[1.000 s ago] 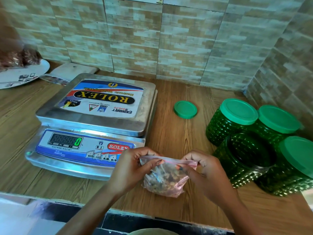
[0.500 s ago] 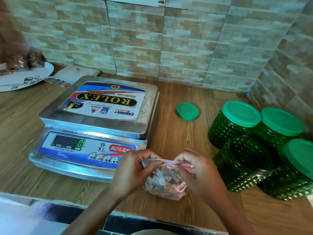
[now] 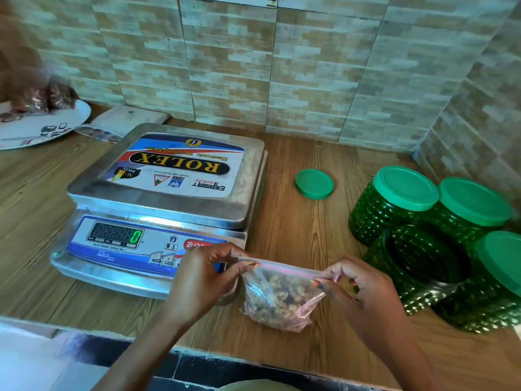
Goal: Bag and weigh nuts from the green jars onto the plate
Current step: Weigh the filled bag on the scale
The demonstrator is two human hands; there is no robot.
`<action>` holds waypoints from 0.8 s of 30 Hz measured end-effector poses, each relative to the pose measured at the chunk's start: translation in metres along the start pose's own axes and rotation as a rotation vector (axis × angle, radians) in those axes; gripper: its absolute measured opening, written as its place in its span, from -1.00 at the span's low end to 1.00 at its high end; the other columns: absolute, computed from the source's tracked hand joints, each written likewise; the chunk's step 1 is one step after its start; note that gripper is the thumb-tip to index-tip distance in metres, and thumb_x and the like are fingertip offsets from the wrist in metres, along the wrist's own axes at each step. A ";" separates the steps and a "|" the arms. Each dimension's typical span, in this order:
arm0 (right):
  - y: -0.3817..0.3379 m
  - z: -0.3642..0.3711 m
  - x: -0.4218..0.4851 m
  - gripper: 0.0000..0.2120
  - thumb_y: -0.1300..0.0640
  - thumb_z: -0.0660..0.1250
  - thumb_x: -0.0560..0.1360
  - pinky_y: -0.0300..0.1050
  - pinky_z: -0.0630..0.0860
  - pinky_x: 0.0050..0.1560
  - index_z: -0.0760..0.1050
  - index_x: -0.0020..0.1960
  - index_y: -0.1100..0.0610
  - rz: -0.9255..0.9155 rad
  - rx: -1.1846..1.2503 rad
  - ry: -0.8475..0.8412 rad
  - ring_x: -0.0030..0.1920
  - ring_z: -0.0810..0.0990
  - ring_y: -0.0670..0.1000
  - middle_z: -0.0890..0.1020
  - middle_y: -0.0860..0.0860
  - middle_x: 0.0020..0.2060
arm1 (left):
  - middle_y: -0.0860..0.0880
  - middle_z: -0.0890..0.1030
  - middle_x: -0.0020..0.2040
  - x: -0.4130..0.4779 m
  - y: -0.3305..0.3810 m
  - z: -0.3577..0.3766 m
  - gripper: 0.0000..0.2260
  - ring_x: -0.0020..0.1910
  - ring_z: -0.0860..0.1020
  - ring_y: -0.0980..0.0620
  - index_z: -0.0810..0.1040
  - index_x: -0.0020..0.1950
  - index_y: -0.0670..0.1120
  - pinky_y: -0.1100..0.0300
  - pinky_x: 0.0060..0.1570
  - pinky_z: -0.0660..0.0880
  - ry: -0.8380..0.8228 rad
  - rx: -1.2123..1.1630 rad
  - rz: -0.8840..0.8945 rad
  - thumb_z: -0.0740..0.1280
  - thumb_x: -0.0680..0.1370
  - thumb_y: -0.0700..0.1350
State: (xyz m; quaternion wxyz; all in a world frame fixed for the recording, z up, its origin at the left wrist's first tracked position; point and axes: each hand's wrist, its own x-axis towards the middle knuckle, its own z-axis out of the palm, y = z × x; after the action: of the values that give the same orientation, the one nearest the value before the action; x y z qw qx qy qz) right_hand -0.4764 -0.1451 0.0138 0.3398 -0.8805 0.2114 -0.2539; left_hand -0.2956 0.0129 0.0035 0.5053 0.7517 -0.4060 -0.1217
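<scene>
The bag of nuts (image 3: pixel 282 297) sat low over the desk (image 3: pixel 310 235), just in front of the scale (image 3: pixel 180 176). My hands had drawn apart since a second before. My left hand (image 3: pixel 203 275) and right hand (image 3: pixel 366 289) each pinched one end of its pink zip strip, now pulled straight. I judged it sealed and ready to weigh. The scale read zero. The open jar (image 3: pixel 414 266) crowded my right hand, and the plate (image 3: pixel 42 131) lay far left, beyond the scale.

The bag of nuts (image 3: pixel 282 300) sits between the left hand (image 3: pixel 203 275) and right hand (image 3: pixel 363 294). The weighing scale (image 3: pixel 169 193) stands behind the left hand, the jars (image 3: pixel 375 221) right of both hands, the loose lid (image 3: pixel 313 184) behind the bag, and the plate (image 3: pixel 42 131) far left.
</scene>
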 end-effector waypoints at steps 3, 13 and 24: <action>0.000 -0.001 -0.005 -0.80 -0.16 0.25 0.37 -0.44 0.35 -0.22 0.53 -0.26 -0.06 0.013 0.009 0.034 -0.20 0.54 -0.17 0.56 -0.15 -0.26 | 0.18 0.67 -0.28 -0.002 -0.001 -0.002 -0.82 -0.24 0.63 0.23 0.67 -0.24 0.06 0.44 -0.21 0.46 -0.002 -0.085 -0.039 0.45 0.39 -0.24; 0.009 0.026 -0.020 -0.04 -0.09 0.64 0.01 -0.44 0.44 0.02 0.22 0.30 -0.24 0.347 0.325 -0.306 0.10 0.51 -0.34 0.52 -0.29 0.10 | -0.10 0.68 -0.19 -0.013 -0.012 0.000 -0.73 -0.18 0.65 -0.03 0.62 -0.07 0.17 0.17 -0.15 0.59 -0.109 -0.340 -0.167 0.46 0.29 -0.11; 0.010 0.046 -0.019 -0.46 0.25 0.63 0.07 -0.41 0.50 -0.20 0.52 -0.04 -0.05 0.367 0.369 -0.037 -0.15 0.63 -0.24 0.65 -0.31 -0.14 | -0.06 0.67 -0.23 -0.005 -0.005 0.014 -0.61 -0.20 0.64 0.10 0.55 0.11 0.02 0.33 -0.19 0.52 -0.081 -0.419 -0.210 0.46 0.29 -0.15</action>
State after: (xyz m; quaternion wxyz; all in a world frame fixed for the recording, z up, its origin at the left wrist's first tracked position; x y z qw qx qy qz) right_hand -0.4655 -0.1188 -0.0284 0.5390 -0.7551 0.3113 -0.2060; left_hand -0.3050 0.0080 -0.0085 0.6182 0.6630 -0.3115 -0.2851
